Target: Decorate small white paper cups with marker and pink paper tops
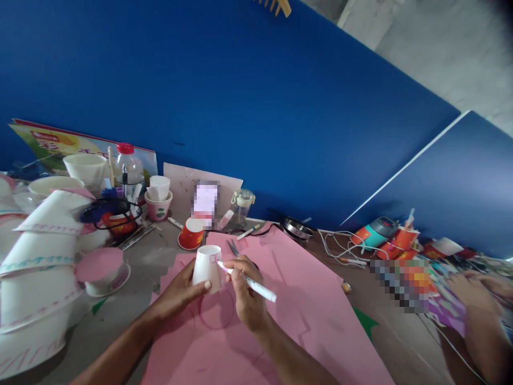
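My left hand [187, 286] is closed around a white paper cup [204, 270], which is upside down above the pink paper [280, 310]. Pink marks, one of them a small square with lines, show near the cup's upper end. A white marker pen [256, 289] is pinched in my right hand [246, 291], its tip at or very close to those marks. A drawn circle shows on the pink paper below the cup. Just behind my right hand lies a pair of scissors [232, 247], partly hidden.
Decorated white cups [40, 289] are stacked at the left, near a red-capped bottle [130, 166]. A red cup [191, 233] and a lidded glass jar [242, 206] stand behind the paper. Cables [340, 248] and another person's arm [483, 315] are at the right.
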A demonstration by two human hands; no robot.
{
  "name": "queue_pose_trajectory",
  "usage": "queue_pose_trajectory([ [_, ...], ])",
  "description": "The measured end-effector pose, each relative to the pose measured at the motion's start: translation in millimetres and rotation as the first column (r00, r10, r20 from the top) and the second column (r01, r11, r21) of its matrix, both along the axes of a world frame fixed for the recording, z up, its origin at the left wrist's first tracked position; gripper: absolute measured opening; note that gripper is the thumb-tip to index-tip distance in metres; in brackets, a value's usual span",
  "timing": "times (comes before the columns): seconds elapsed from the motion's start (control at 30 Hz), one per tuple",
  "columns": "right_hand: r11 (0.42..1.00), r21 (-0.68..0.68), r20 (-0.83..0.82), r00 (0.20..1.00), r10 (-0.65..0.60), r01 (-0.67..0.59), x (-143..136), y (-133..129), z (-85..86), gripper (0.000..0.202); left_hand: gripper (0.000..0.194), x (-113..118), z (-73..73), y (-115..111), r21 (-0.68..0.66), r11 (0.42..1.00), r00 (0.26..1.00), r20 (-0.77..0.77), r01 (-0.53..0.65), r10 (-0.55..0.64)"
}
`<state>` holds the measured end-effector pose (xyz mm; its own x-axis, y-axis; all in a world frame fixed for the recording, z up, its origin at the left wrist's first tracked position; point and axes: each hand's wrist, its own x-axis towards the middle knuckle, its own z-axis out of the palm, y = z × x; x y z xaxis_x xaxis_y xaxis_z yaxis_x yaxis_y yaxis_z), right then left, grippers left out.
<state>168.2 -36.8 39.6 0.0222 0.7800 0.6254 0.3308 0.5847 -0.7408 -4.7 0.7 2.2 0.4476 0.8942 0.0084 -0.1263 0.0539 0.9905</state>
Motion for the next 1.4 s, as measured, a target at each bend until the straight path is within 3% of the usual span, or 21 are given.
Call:
queue_pose_trajectory([
  [0.23, 0.996, -0.017, -0.169, 0.981, -0.092, 0.091, 0, -6, -3.2, 0.037, 0.075, 0, 3.4, -2, 0.0, 1.0, 1.0, -0.021, -0.006, 0.006],
  [0.47, 0.958, -0.282, -0.314, 0.94, -0.132, 0.04, -3, 12, -15.8, 0.046, 0.08, 3, 5.0, -3, -0.06, 0.995, 0.994, 0.07, -0.078, 0.082],
  [0.57, 0.966, -0.255, -0.261, 0.959, -0.111, 0.043, -3, 15, -19.9, 0.041, 0.079, 3, 4.3, -3, -0.113, 0.987, 0.984, 0.124, -0.117, 0.131],
  [0.73, 0.984, -0.174, -0.22, 0.975, 0.006, -0.045, -9, 12, -26.5, 0.04, 0.071, 4, 7.9, -4, -0.178, 0.982, 0.976, 0.19, -0.07, 0.104],
  [0.87, 0.988, -0.14, -0.128, 0.988, -0.081, 0.063, -11, 9, -31.8, 0.044, 0.066, 5, 14.7, -6, -0.113, 0.985, 0.979, 0.137, -0.133, 0.149],
  [1.0, 0.987, -0.077, -0.046, 0.988, -0.147, 0.143, -13, 7, -36.4, 0.048, 0.065, 8, 14.3, -9, -0.15, 0.976, 0.984, 0.063, -0.156, 0.167],
  [1.13, 0.991, -0.045, -0.004, 0.992, -0.123, 0.123, -15, 5, -40.0, 0.046, 0.069, 10, 9.8, -13, -0.114, 0.989, 0.984, 0.143, -0.095, 0.111],
  [1.27, 0.993, -0.021, 0.018, 0.993, -0.113, 0.114, -15, 5, -40.8, 0.047, 0.071, 10, 11.8, -10, 0.001, 0.987, 0.986, 0.048, -0.161, 0.161],
  [1.4, 0.997, 0.001, -0.003, 0.997, -0.076, 0.076, -15, 3, -38.3, 0.046, 0.066, 10, 13.4, -9, -0.124, 0.985, 0.977, 0.161, -0.12, 0.139],
])
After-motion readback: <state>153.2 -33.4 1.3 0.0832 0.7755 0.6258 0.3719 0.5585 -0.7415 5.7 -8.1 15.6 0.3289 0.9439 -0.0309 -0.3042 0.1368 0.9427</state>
